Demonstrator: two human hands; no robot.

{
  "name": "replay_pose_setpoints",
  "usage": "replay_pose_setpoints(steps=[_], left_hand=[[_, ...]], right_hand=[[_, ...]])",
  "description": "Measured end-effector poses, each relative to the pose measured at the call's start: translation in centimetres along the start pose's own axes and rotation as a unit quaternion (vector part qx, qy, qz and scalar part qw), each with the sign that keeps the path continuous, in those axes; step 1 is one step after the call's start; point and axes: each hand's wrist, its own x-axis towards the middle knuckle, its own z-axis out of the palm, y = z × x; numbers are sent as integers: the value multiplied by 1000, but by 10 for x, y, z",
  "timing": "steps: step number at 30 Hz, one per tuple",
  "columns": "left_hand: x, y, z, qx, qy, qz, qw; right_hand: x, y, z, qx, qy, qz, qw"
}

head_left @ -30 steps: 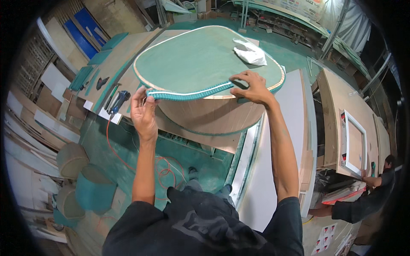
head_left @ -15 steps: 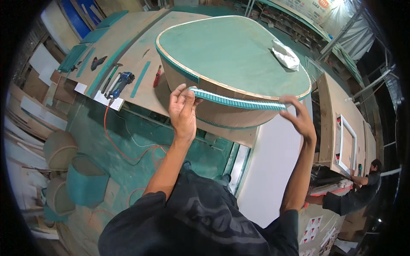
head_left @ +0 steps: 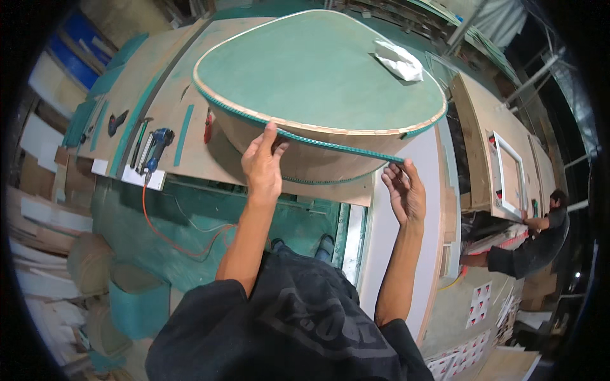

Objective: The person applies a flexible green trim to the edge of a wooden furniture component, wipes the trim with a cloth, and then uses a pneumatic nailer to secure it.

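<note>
A large rounded wooden piece with a green top (head_left: 318, 73) stands on the workbench, a pale edge running round its rim. Along its near side runs a green notched strip (head_left: 343, 148). My left hand (head_left: 262, 165) pinches the strip against the rim, with fingertips at the edge. The strip's right end sits between the thumb and fingers of my right hand (head_left: 406, 193), held a little away from the piece. A gap shows between strip and rim towards that end. Another short green length (head_left: 419, 129) lies along the rim at the right.
A crumpled white bag (head_left: 399, 61) rests on the green top. On the bench at left are a blue air nailer (head_left: 155, 149) with an orange hose (head_left: 159, 230), a red-handled tool (head_left: 208, 127) and a drill (head_left: 116, 122). A co-worker (head_left: 540, 235) handles a white frame (head_left: 508, 171) at right.
The strip's left part has come against the rim, where it was held out in front before. My right hand has moved down and left, now palm up at the strip's end.
</note>
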Motion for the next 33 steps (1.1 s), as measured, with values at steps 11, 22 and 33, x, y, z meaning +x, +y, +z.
replay_pose_setpoints(steps=[11, 22, 33], left_hand=[[-3, 14, 14, 76, 20, 8, 997], [6, 14, 7, 128, 30, -1, 991], [9, 13, 14, 155, 56, 33, 986]], right_hand=[[45, 21, 19, 38, 35, -53, 997], [55, 21, 25, 29, 62, -68, 995], [60, 9, 29, 24, 76, -49, 996]])
